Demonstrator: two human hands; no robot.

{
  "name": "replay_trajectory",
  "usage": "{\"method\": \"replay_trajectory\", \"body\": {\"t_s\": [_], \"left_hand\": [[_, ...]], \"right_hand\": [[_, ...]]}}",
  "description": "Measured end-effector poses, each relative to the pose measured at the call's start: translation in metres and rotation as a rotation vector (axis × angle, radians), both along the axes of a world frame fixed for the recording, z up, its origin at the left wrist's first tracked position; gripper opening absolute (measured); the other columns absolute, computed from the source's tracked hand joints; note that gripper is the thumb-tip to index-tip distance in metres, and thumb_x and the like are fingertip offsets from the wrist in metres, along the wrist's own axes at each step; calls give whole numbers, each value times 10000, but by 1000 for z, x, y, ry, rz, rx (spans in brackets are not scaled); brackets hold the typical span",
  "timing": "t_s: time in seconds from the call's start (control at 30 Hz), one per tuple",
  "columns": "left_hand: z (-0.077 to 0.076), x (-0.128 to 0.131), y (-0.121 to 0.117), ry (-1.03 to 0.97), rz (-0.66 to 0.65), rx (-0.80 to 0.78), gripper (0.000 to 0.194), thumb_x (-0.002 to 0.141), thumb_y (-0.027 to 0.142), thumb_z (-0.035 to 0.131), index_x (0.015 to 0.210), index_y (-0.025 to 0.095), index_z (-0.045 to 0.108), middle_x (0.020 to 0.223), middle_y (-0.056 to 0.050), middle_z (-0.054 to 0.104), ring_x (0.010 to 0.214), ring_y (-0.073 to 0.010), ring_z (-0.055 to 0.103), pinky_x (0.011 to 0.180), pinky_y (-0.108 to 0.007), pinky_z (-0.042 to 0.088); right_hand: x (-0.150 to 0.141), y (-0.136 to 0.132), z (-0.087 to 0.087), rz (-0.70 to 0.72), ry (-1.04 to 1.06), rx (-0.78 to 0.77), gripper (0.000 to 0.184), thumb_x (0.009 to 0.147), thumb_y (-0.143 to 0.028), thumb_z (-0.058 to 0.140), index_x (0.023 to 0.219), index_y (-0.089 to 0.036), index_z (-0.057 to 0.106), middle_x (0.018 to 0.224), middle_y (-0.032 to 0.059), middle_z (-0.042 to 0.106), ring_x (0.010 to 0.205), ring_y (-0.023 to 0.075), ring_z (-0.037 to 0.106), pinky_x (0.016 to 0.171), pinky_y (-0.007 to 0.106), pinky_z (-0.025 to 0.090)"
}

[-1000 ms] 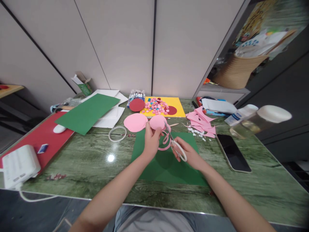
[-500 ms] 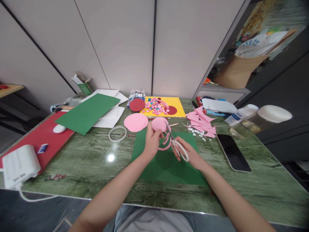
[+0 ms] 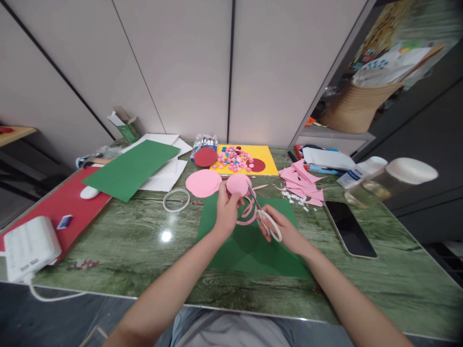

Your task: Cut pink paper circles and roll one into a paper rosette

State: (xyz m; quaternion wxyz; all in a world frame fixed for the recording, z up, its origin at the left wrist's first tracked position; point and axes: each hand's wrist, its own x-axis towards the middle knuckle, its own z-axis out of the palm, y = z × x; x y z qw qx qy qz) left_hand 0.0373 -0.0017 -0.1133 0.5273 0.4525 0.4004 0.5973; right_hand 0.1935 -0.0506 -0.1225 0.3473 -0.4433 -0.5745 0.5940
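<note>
You've got decent room left of center, over the bare tabletop (image 3: 137, 250) just below the white ring (image 3: 176, 200). Dead center's blocked by your left hand (image 3: 228, 209) and right hand (image 3: 277, 226), with the bead pile (image 3: 235, 159) behind. Heading right, you'd hit pink scraps (image 3: 302, 180), then the phone (image 3: 350, 229) and the tall clear bottle (image 3: 390, 182).

The worktop (image 3: 137, 255) has a smooth, glossy surface with a green pattern like wood grain or stone, and it reflects a bright light. The green sheet (image 3: 253, 255) and the pink discs (image 3: 201, 183) look like smooth, matt paper. The scissors (image 3: 274, 227) have metal blades and white handles, seemingly plastic. The phone screen (image 3: 350, 229) is dark and glossy. The basket (image 3: 356, 108) has a ribbed surface, rather matt.
</note>
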Motion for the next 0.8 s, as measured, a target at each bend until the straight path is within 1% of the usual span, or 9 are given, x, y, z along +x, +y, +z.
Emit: {"method": "replay_trajectory", "body": {"t_s": [0.23, 0.47, 0.67, 0.8], "left_hand": [[-1, -1, 2, -20, 30, 4, 129, 744, 143, 444, 857, 197, 412, 624, 53, 451, 500, -70, 428, 480, -193, 329], [-2, 0, 1, 16, 7, -8, 151, 758, 185, 482, 879, 200, 392, 674, 43, 492, 510, -70, 463, 472, -190, 329], [-1, 1, 1, 17, -3, -22, 172, 714, 120, 464, 849, 200, 392, 632, 55, 462, 492, -69, 444, 477, -193, 337], [0, 2, -1, 31, -20, -34, 159, 704, 108, 452, 825, 197, 399, 613, 57, 447, 488, -70, 436, 477, -195, 336]], "right_hand": [[-1, -1, 0, 0, -14, -1, 259, 865, -464, 436, 815, -214, 399, 576, -63, 487, 432, 77, 430, 433, 208, 300], [-2, -1, -1, -12, -31, 1, 256, 861, -463, 445, 809, -217, 398, 584, -63, 485, 438, 75, 424, 435, 207, 318], [-1, -1, -2, -10, -32, -12, 282, 847, -491, 451, 813, -216, 397, 600, -56, 483, 451, 80, 432, 434, 209, 333], [-1, -1, -2, -21, -29, -10, 278, 850, -492, 442, 821, -219, 395, 610, -55, 478, 459, 83, 440, 441, 216, 334]]}}
